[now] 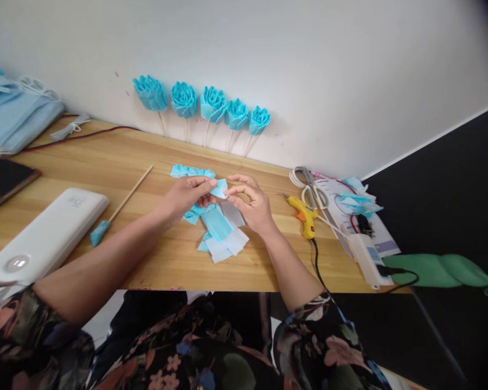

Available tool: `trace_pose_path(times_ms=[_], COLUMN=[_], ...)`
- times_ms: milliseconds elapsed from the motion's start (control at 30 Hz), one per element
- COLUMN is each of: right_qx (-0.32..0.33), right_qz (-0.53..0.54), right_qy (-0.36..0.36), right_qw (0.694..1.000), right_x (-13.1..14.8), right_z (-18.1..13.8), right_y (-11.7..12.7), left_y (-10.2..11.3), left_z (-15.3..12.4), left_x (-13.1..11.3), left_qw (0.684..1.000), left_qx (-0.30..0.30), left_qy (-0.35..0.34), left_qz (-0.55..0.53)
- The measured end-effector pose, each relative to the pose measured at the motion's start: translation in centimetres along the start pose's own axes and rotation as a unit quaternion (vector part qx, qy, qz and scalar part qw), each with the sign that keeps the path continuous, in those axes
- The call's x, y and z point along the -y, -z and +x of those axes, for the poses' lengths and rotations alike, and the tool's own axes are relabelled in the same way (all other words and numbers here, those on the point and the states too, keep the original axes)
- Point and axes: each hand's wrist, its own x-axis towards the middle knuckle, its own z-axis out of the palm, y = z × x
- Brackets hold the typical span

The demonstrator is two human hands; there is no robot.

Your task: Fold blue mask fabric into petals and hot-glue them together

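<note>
Between my two hands is a small light-blue piece of mask fabric [219, 189]. My left hand [190, 196] pinches its left side between thumb and fingers. At its lower right corner, thumb and index finger of my right hand [250, 203] close on the fabric, the other fingers curving loosely above. Under the hands lies a loose pile of cut blue and white fabric pieces [218, 223]. Behind my left hand runs a row of folded blue pieces [189, 171]. Left of my forearm, a wooden stick with a blue bud [101, 232] at its end rests on the table.
Several blue fabric roses [184, 101] on sticks lean against the wall. A yellow glue gun [305, 215], scissors [314, 189] and a power strip [368, 260] lie at right. A white power bank [51, 230], a phone [6, 181] and stacked masks [16, 111] are at left.
</note>
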Motion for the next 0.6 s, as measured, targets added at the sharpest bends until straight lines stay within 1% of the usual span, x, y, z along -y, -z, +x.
trace_pose_path(times_ms=[133,300,433,600], right_qx=[-0.005,0.001,0.009,-0.005], right_qz=[0.006,0.016,0.050,0.108], right_qy=[-0.005,-0.006,-0.040,-0.078], right_qw=[1.000,1.000,0.998,0.991], right_x=[-0.10,-0.04,0.02,-0.30], right_z=[-0.04,-0.08,-0.13,-0.22], right_y=[-0.01,-0.06,-0.25,-0.64], left_y=[0.03,0.11,0.00,-0.15], left_z=[0.00,-0.17,-0.23,-0.06], left_x=[-0.05,-0.18,-0.12,0.06], left_qw=[1.000,1.000,1.000,0.999], left_qx=[0.005,-0.006,-0.006,0.003], left_qy=[0.003,0.001,-0.012,-0.020], left_qz=[-0.007,-0.012,0.013,0.033])
